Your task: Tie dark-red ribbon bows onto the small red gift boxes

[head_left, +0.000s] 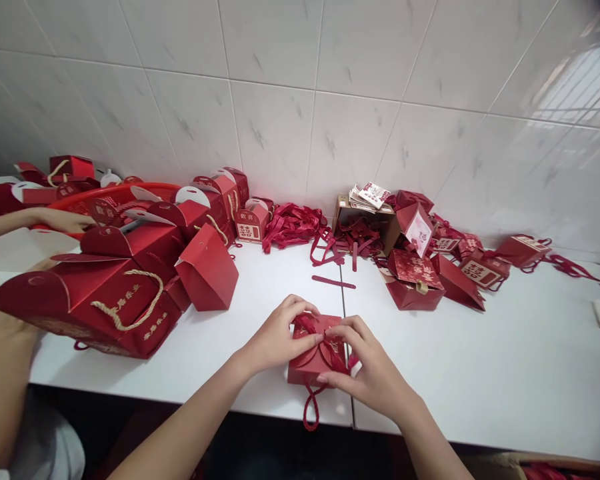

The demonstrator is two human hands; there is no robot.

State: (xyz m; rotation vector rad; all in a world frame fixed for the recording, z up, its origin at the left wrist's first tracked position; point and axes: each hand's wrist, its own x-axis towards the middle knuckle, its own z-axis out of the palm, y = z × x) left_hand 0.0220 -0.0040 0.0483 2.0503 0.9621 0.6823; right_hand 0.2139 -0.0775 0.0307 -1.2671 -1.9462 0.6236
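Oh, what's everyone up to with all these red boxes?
A person has their left hand and right hand on a small red gift box, fingers at its red ribbon; whether a knot is finished is hard to tell. To the left, a co-worker's hand is by an orange-red basket. Loose ribbons lie near the wall.

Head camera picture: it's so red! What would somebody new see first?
Probably the small red box near the front edge of the white table, where the left hand and right hand touch its ribbon. Next, perhaps, the big red box with a pale rope handle on the left, and the heap of dark-red ribbons by the tiled wall.
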